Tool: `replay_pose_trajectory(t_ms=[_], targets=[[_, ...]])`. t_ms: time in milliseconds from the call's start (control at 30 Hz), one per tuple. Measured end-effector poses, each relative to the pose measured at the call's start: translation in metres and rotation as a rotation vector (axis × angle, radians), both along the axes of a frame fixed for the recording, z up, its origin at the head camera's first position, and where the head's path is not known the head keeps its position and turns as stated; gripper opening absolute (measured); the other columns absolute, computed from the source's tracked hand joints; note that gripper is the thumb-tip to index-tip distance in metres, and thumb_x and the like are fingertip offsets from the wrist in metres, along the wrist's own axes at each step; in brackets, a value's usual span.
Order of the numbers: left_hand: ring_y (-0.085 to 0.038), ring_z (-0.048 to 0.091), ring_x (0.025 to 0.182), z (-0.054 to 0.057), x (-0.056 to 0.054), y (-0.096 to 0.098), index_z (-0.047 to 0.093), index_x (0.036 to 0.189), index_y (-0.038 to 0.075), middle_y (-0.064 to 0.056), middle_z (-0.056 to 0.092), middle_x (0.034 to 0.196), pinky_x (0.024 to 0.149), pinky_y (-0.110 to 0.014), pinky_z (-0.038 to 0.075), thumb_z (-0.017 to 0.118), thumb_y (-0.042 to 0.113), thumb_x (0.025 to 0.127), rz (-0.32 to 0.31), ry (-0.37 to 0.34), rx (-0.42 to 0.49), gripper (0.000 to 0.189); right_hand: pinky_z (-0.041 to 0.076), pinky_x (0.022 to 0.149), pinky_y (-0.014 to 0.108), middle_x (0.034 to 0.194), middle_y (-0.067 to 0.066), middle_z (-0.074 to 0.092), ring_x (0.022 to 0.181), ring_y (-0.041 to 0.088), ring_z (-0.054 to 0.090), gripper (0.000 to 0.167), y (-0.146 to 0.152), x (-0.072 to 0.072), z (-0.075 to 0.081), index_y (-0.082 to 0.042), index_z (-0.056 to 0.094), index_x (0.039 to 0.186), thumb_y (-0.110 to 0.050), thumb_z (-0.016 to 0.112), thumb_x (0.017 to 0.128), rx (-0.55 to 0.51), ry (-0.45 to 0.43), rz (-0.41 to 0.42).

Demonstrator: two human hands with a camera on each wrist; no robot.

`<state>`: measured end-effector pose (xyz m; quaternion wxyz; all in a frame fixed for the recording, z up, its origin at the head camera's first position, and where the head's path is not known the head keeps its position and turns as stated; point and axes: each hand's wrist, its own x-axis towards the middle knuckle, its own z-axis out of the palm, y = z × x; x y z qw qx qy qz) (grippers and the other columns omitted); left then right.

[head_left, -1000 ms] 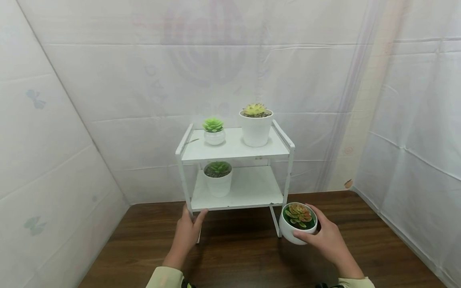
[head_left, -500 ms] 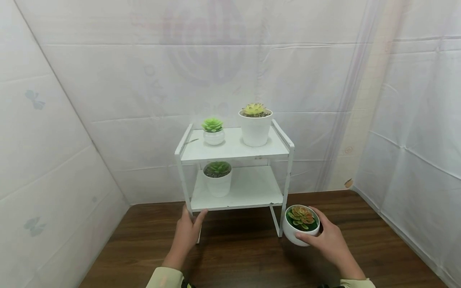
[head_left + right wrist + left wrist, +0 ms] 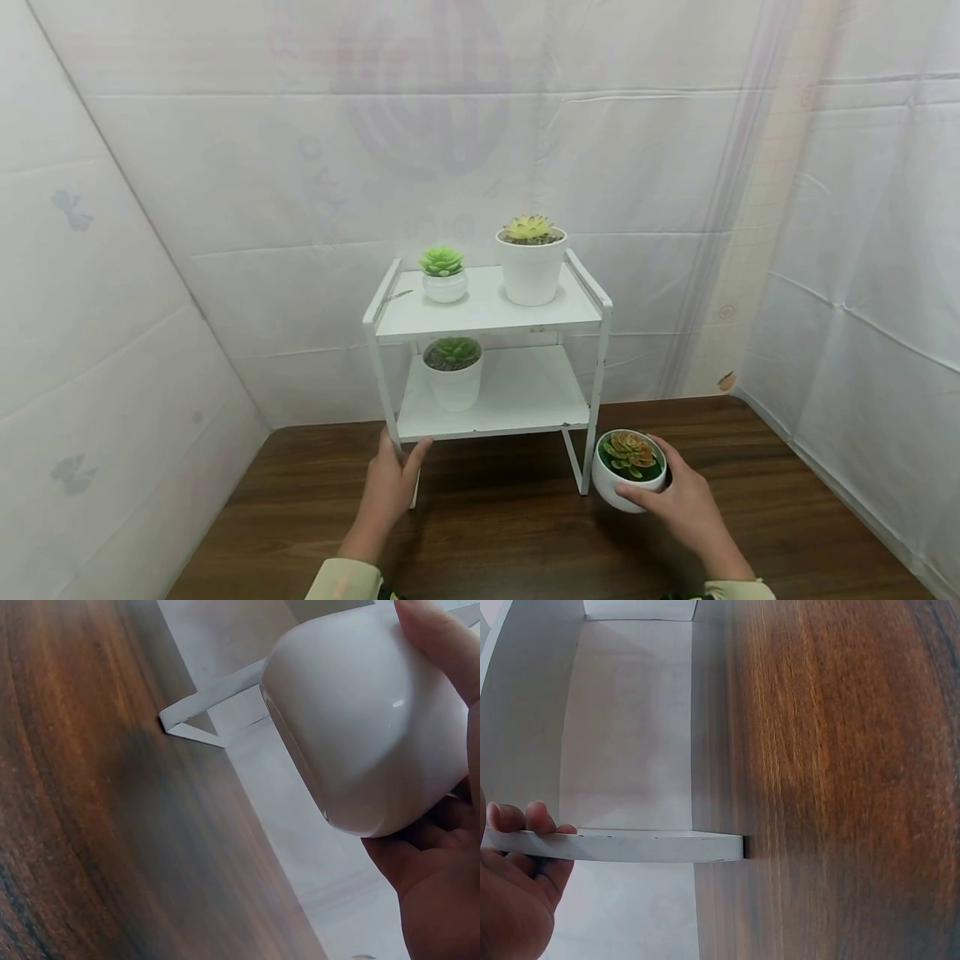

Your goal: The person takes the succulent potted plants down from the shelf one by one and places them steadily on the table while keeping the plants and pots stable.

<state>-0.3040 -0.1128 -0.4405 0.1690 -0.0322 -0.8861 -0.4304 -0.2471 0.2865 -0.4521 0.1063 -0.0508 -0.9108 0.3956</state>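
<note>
My right hand [image 3: 682, 496] grips a round white pot [image 3: 360, 720] holding an orange and green succulent [image 3: 630, 452]. In the right wrist view the pot hangs above the wooden table, its base showing. To its left stands a white two-tier shelf [image 3: 487, 312]. My left hand [image 3: 388, 479] holds the shelf's front left leg [image 3: 652, 847], fingers wrapped around it in the left wrist view. A small bright green succulent [image 3: 444, 275] and a taller pot with a yellow-green succulent [image 3: 531, 267] sit on the top tier. On the lower tier's left is a dark green potted succulent [image 3: 454, 375].
The shelf stands on a dark brown wooden table [image 3: 510, 542]. White fabric walls [image 3: 300, 167] enclose the table at the back and both sides. Bare lower-tier surface [image 3: 532, 387] lies right of the dark green plant.
My right hand has carried the round pot slightly to the right and nearer to me, away from the shelf's right leg. The left hand keeps its hold on the shelf leg.
</note>
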Motion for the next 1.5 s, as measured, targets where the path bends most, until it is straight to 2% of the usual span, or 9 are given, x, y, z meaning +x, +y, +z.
replay_pose_trajectory(t_ms=[100,433,767,1033,1200,1500], targets=[[-0.033,0.063,0.108,0.000,0.000,0.000,0.025,0.148,0.006,-0.026,0.056,0.131,0.088,-0.052,0.051,0.050,0.057,0.094,0.000,-0.003,0.003,0.078,0.046,0.091,0.052,0.133,0.021,0.057,0.118,0.037,0.056,0.100,0.000,-0.003,-0.004,-0.013,0.035,0.146,-0.059,0.079,0.070,-0.005,0.012,-0.011],[-0.037,0.061,0.113,0.000,0.000,0.000,0.022,0.149,0.006,-0.028,0.053,0.135,0.091,-0.054,0.050,0.050,0.057,0.094,-0.004,-0.011,0.006,0.080,0.045,0.093,0.053,0.134,0.024,0.055,0.118,0.038,0.055,0.106,-0.002,-0.010,-0.014,-0.009,0.033,0.146,-0.062,0.079,0.067,-0.011,0.009,-0.033],[-0.031,0.063,0.105,-0.002,-0.001,0.000,0.023,0.149,0.006,-0.027,0.056,0.132,0.087,-0.051,0.052,0.051,0.057,0.094,-0.005,-0.008,0.009,0.080,0.045,0.095,0.053,0.136,0.025,0.053,0.120,0.039,0.054,0.108,-0.001,-0.017,-0.024,-0.006,0.032,0.147,-0.061,0.080,0.067,-0.034,0.008,-0.035],[-0.038,0.061,0.113,-0.003,-0.001,0.000,0.021,0.150,0.005,-0.029,0.053,0.136,0.090,-0.054,0.050,0.052,0.056,0.094,-0.002,-0.004,0.015,0.081,0.044,0.094,0.055,0.136,0.028,0.052,0.121,0.043,0.053,0.108,-0.002,-0.021,-0.033,-0.004,0.029,0.147,-0.061,0.078,0.070,-0.038,-0.015,-0.037],[-0.036,0.063,0.109,-0.003,-0.001,0.001,0.022,0.150,0.003,-0.030,0.054,0.134,0.088,-0.053,0.051,0.052,0.056,0.094,0.003,-0.006,0.010,0.082,0.043,0.096,0.057,0.138,0.031,0.048,0.124,0.046,0.050,0.112,-0.002,-0.026,-0.037,-0.002,0.026,0.149,-0.065,0.076,0.070,-0.042,-0.043,-0.045],[-0.024,0.063,0.089,-0.003,-0.002,0.000,0.023,0.149,0.004,-0.026,0.063,0.118,0.079,-0.046,0.053,0.054,0.054,0.094,0.013,-0.002,0.002,0.080,0.040,0.100,0.061,0.141,0.034,0.043,0.127,0.050,0.045,0.114,-0.003,-0.032,-0.039,0.002,0.022,0.149,-0.067,0.072,0.073,-0.038,-0.060,-0.043]])
